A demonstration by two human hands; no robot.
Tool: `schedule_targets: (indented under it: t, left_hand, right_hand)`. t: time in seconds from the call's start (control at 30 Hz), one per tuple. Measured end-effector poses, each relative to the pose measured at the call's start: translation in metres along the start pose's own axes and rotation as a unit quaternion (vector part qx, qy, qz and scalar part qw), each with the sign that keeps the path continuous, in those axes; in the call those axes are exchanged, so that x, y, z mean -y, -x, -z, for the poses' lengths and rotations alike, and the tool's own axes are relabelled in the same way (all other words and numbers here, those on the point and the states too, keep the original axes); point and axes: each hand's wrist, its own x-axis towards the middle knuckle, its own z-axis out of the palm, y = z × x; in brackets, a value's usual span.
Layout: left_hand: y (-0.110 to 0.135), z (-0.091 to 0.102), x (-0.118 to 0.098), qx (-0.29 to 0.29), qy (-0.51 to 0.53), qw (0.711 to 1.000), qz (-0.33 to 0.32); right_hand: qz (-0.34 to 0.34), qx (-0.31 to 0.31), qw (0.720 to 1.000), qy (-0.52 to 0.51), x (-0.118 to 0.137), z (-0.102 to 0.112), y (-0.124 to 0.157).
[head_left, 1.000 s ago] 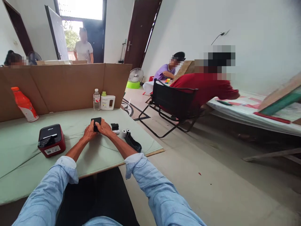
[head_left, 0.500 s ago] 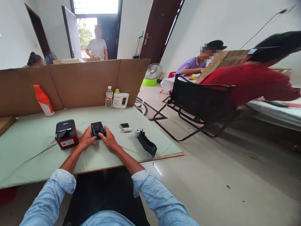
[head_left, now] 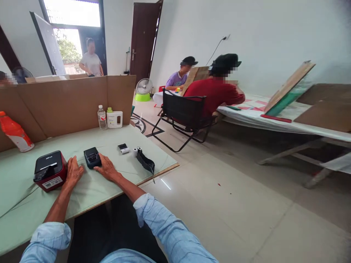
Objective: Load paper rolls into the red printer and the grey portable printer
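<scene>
A small black device (head_left: 91,157) lies flat on the pale green table cover (head_left: 109,137). My right hand (head_left: 106,168) rests on the cover with loosely spread fingers, its thumb side touching the device's right edge. My left hand (head_left: 73,171) lies flat and open just left of the device, between it and a red-and-black label printer (head_left: 49,171). Neither hand grips anything.
Right of the device lie a small black-and-white part (head_left: 123,148), white paper rolls (head_left: 135,151) and a black strap-like piece (head_left: 145,163) near the table edge. A cardboard wall (head_left: 68,102) backs the table, with a water bottle (head_left: 102,117), white jug (head_left: 114,118) and orange bottle (head_left: 15,133). Other people sit at a table (head_left: 246,117) to the right.
The black device, held up in both hands a second ago, now lies on the table. My left hand has come off it and rests flat. The view has swung sideways.
</scene>
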Motion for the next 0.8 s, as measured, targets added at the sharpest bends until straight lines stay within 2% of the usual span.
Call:
schedule_targets:
  t: [0.2,0.33,0.5,0.63,0.7,0.8]
  left_hand:
    - [-0.001,0.002,-0.006,0.044,-0.001,0.999,-0.028]
    - [-0.001,0.004,-0.012,0.080,0.035,0.996,-0.021]
    - [0.000,0.006,-0.023,0.101,0.074,0.992,-0.027]
    - [0.004,0.006,-0.023,0.107,0.081,0.991,-0.024]
    - [0.008,0.004,-0.020,0.101,0.090,0.990,-0.034]
    - [0.017,-0.002,-0.016,0.079,0.087,0.992,-0.040]
  right_hand:
    - [0.010,-0.016,1.000,0.004,-0.003,-0.004,-0.003]
    - [0.016,-0.021,1.000,-0.002,-0.006,-0.006,-0.002]
    - [0.005,-0.025,1.000,-0.005,-0.007,-0.009,0.000]
    - [0.002,-0.029,1.000,0.010,-0.004,-0.010,0.002]
    - [0.000,-0.045,0.998,0.036,-0.003,-0.004,0.000]
    - [-0.033,-0.075,0.988,0.132,-0.005,0.021,-0.007]
